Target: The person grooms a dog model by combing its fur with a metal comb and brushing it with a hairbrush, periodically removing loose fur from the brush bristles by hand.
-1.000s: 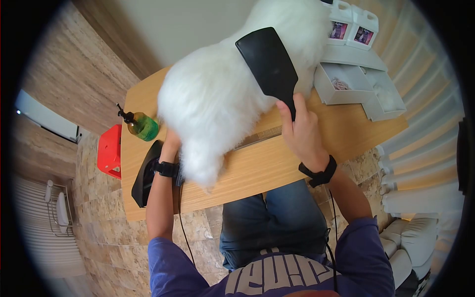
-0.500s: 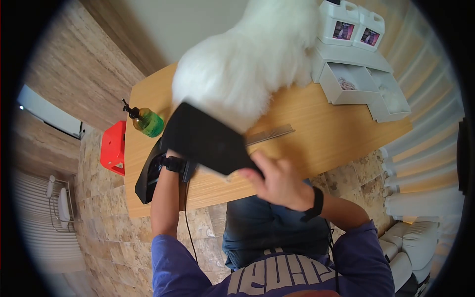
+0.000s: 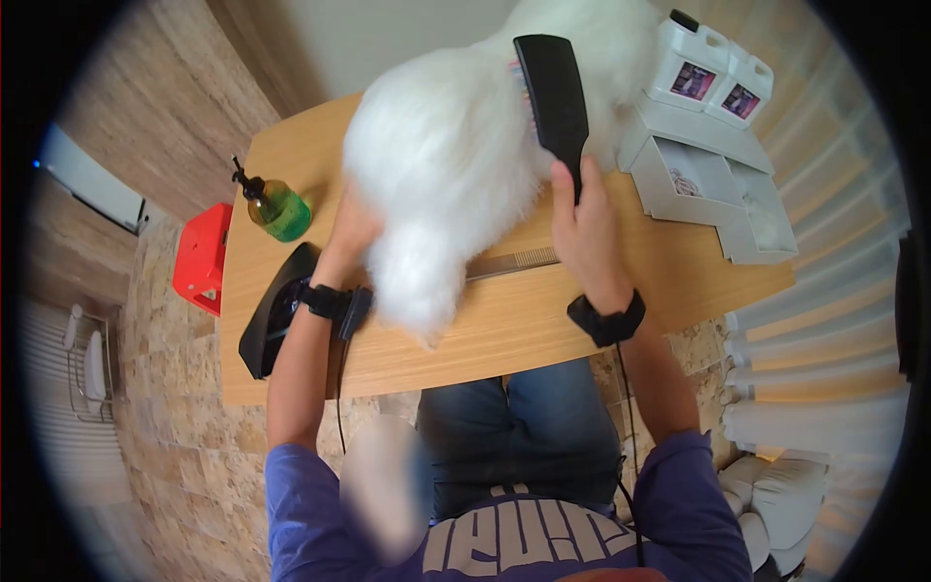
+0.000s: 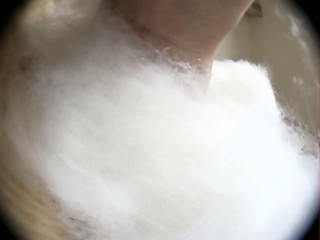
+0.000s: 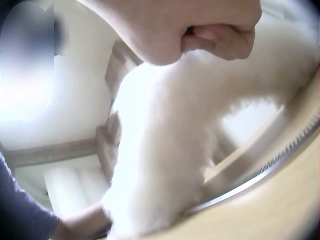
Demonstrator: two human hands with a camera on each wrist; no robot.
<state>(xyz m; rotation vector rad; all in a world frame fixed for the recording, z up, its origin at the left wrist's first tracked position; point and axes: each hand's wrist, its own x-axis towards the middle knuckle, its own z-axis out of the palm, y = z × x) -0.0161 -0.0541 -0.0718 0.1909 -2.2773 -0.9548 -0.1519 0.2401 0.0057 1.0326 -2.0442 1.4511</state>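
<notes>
A fluffy white dog (image 3: 436, 126) stands on the wooden table (image 3: 504, 339), its head outside the head view. My right hand (image 3: 589, 228) grips the handle of a black paddle brush (image 3: 555, 92), thumb along the handle. The brush is tilted over the dog's side, with coloured bristles showing at its left edge against the fur. In the right wrist view the fingers of that hand (image 5: 222, 37) are curled in. My left hand (image 3: 357, 221) touches the dog's rear, its fingers hidden in the fur; the left wrist view shows mostly white coat (image 4: 150, 150).
A metal comb (image 3: 512, 262) lies below the dog. On the left stand a green spray bottle (image 3: 279, 209) and a black case-like object (image 3: 279, 308). White drawers (image 3: 679, 209) and two jugs (image 3: 690, 63) occupy the right. A red stool (image 3: 202, 257) stands beyond the table's left edge.
The brush swept down and left toward the left wrist half a second ago, then came back up to the dog's side, now turned more edge-on. The left hand stays at the rear.
</notes>
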